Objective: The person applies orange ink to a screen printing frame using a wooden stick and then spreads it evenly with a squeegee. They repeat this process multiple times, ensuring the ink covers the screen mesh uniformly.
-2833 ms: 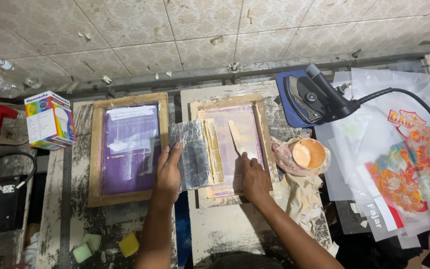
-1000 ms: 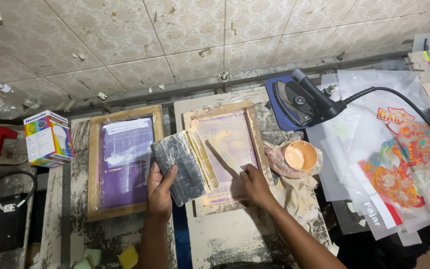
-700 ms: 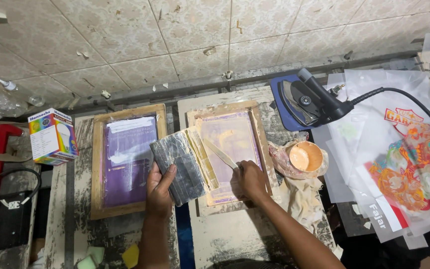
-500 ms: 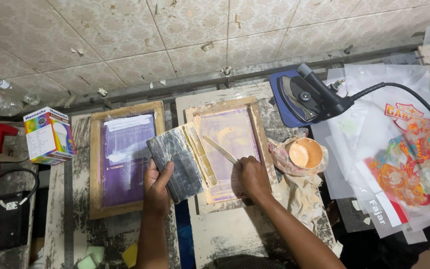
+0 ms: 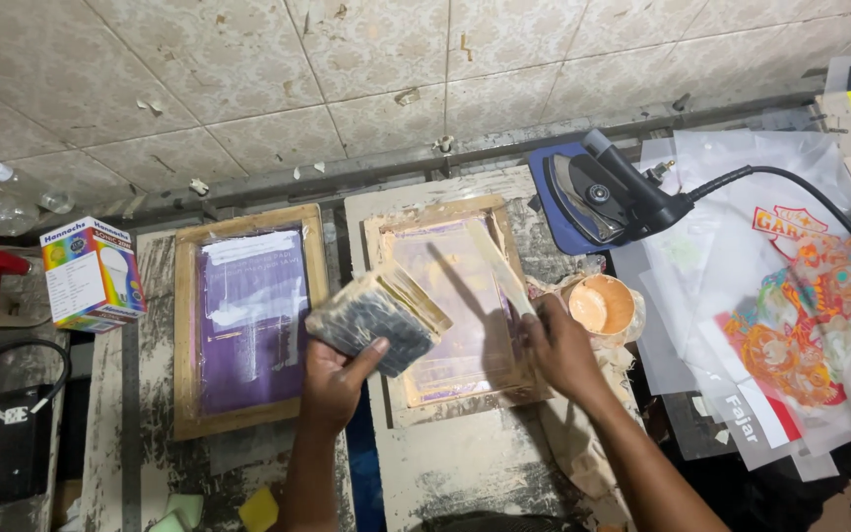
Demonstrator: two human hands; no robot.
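Head view: left hand (image 5: pixel 335 379) clasping a grey stack of sheets (image 5: pixel 378 318), lifted between two wooden screen frames. Right hand (image 5: pixel 560 347) clenched round a pale squeegee stick (image 5: pixel 497 264), tilted over right frame (image 5: pixel 447 300), beside orange paste cup (image 5: pixel 602 305).

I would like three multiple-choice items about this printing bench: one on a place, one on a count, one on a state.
1. Where is the small cup of orange paste?
A. right of the right frame
B. on the left frame
C. beside the red stand

2. How many wooden screen frames lie on the bench?
A. one
B. two
C. four

3. The left hand is
A. empty
B. flat on the bench
C. gripping a grey stack

Key:
1 A, the cup sits right of the frame.
2 B, it and the purple frame.
3 C, the left hand grips the stack.
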